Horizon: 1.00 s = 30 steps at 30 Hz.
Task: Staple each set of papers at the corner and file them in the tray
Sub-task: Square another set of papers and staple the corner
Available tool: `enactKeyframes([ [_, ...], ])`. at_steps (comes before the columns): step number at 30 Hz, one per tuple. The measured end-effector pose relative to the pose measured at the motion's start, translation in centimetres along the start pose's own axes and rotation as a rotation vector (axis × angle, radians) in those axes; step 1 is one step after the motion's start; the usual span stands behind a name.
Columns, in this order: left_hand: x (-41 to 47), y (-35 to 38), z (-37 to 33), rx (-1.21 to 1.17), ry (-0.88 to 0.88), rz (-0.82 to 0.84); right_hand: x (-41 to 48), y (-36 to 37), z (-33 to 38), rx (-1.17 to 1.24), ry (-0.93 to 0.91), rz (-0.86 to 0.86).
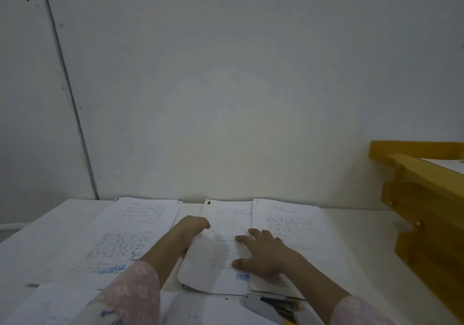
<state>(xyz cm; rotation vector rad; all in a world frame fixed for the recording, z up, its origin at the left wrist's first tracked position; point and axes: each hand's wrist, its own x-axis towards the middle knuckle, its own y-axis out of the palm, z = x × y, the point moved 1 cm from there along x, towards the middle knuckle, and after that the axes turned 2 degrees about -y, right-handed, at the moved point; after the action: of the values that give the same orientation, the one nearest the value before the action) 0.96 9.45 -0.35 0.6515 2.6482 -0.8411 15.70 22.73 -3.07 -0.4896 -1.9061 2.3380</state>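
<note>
Three sets of printed papers lie side by side along the wall on a white table (364, 236): a left set (130, 234), a middle set (223, 249) and a right set (293, 224). My left hand (193, 225) grips the middle set's left edge, fingers curled under it, and that edge is lifted. My right hand (261, 252) lies flat on the middle set's right side with fingers spread. A silver stapler (273, 308) with a yellow end lies on the table near the front edge, below my right hand. The yellow wooden filing tray (424, 204) stands at the right.
More papers (57, 307) lie at the front left of the table. A white sheet (449, 166) sits in the tray's top level. A plain wall rises directly behind the papers, with a dark vertical seam (75, 113) at the left.
</note>
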Motion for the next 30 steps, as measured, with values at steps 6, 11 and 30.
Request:
enactKeyframes([
  [6, 1.1, 0.3, -0.5, 0.046, -0.046, 0.025, 0.4, 0.1, -0.4, -0.005, -0.001, -0.026],
  [11, 0.7, 1.1, -0.3, 0.287, 0.144, -0.067, 0.6, 0.3, -0.8, 0.011, -0.008, -0.052],
  [30, -0.4, -4.5, 0.3, 0.193, 0.486, -0.137, 0.2, 1.4, -2.3, 0.103, -0.037, -0.187],
])
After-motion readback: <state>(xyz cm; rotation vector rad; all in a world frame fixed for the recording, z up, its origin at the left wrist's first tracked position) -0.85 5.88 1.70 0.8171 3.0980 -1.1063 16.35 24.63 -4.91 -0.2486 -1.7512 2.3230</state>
